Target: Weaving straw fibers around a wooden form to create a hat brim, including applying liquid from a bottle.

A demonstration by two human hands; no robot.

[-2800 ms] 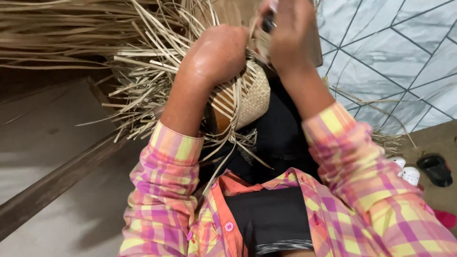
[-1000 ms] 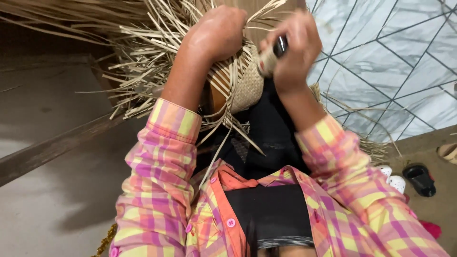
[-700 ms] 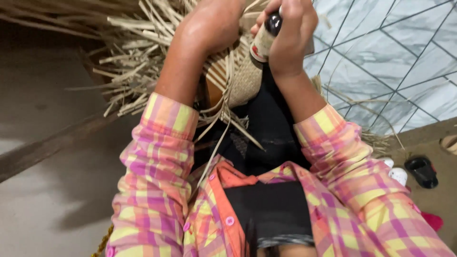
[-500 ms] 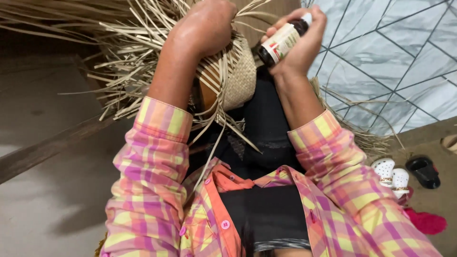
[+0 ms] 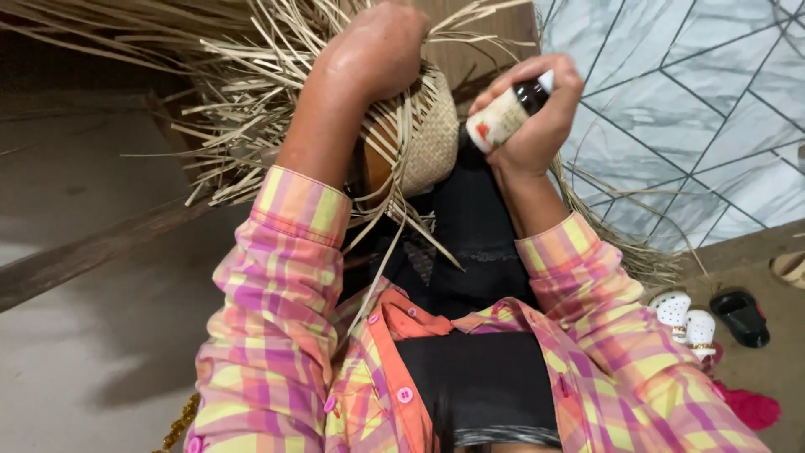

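My left hand [image 5: 373, 50] is closed in a fist on top of a half-woven straw basket [image 5: 428, 138], whose loose pale strips fan out to the left and below. Whether the fist grips strips is hidden. My right hand [image 5: 537, 109] holds a small dark bottle [image 5: 507, 113] with a pale label and a white cap, lifted just right of the basket and tilted. Both arms wear pink, orange and yellow plaid sleeves.
Long straw strips [image 5: 126, 25] stretch across the upper left. A dark wooden beam [image 5: 92, 256] crosses the grey floor at left. A patterned grey tile wall [image 5: 688, 101] fills the upper right. White clogs [image 5: 688, 315], a black sandal [image 5: 742, 315] and a pink item [image 5: 750, 407] lie at right.
My right hand has drawn the small bottle away from the basket's rim and out to the right. My left fist has stayed on the woven piece. The view shifted slightly.
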